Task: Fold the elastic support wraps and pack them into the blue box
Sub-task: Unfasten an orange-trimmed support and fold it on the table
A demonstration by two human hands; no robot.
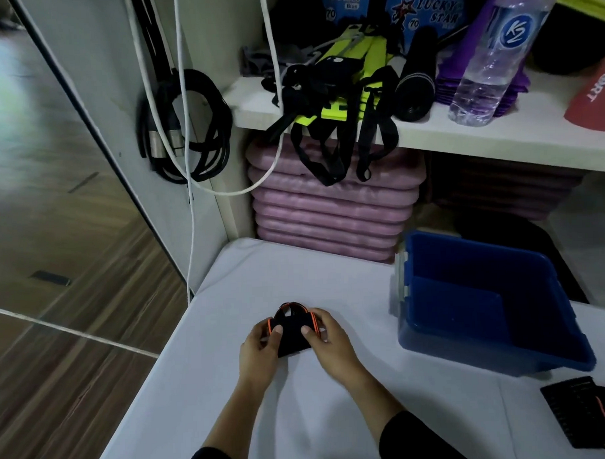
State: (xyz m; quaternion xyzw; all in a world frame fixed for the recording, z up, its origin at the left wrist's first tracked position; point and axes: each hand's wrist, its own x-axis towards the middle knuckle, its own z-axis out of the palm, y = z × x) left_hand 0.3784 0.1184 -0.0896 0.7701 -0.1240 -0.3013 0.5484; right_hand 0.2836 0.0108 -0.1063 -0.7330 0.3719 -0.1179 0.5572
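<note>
You are pinching the black, orange-edged wrap point(292, 327) between both thumbs and curled fingers, left hand point(259, 347) and right hand point(327, 338), over the white table point(335, 417), left of the blue box point(485, 312).

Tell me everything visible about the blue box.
The blue box is an open-topped rectangular bin of glossy blue plastic with a pale latch on its left end. It stands upright on the white-covered table. No wraps show inside. The left hand and right hand, holding a black wrap to its left, do not touch it.
</note>
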